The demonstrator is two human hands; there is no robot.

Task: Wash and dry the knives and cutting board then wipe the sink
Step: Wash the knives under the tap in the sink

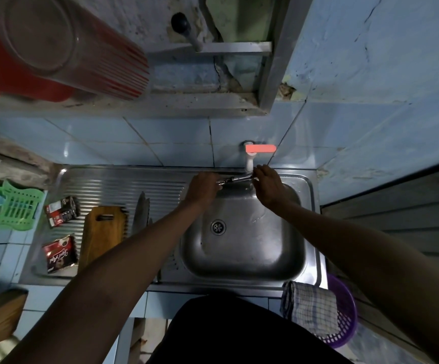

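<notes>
Nearest, at the sink's near right corner, hung a checked cloth (311, 308) over a purple basket (344, 321). Farther off, under the white tap (249, 164) with its red lever (261, 148), held a knife (235, 179) crosswise over the far end of the sink (242, 232): left hand (203, 189) curled round one end, right hand (267, 186) with fingers closed over the other, though exactly how the right fingertips met the metal could not be told. Lay on the ribbed drainboard (113, 185) to the left, well apart from the hands, a wooden cutting board (102, 232), with more knives (142, 214) just beside its right edge. Sat further left two dark sachets (60, 232), then a green rack (13, 206) at the counter's left side. Stood on a shelf far above, a red pitcher (55, 48).
</notes>
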